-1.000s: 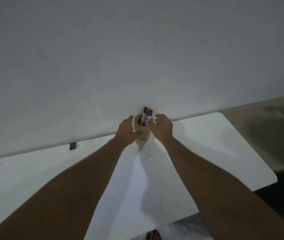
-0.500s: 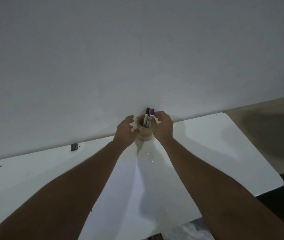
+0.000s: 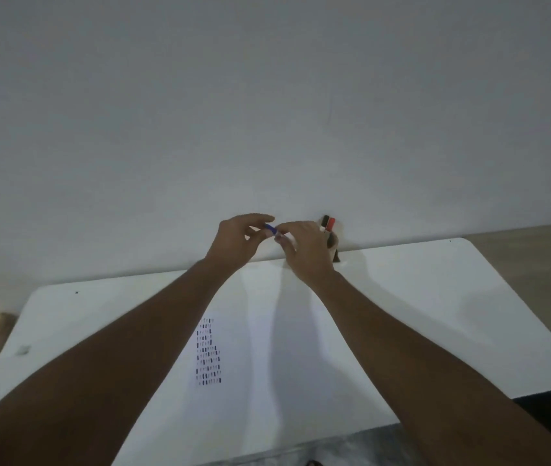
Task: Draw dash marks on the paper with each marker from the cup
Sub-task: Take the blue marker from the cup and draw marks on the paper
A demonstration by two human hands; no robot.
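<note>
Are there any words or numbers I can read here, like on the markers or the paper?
None can be read.
Paper: rows of small dash marks, not letters or numbers.
Blue marker, held between both hands: any print is hidden or too small.
Black and red markers in the cup: only the caps show, no readable label.

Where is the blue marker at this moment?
In the head view the blue marker is out of the cup, held between the left hand and right hand near the wall, left of the cup.
</note>
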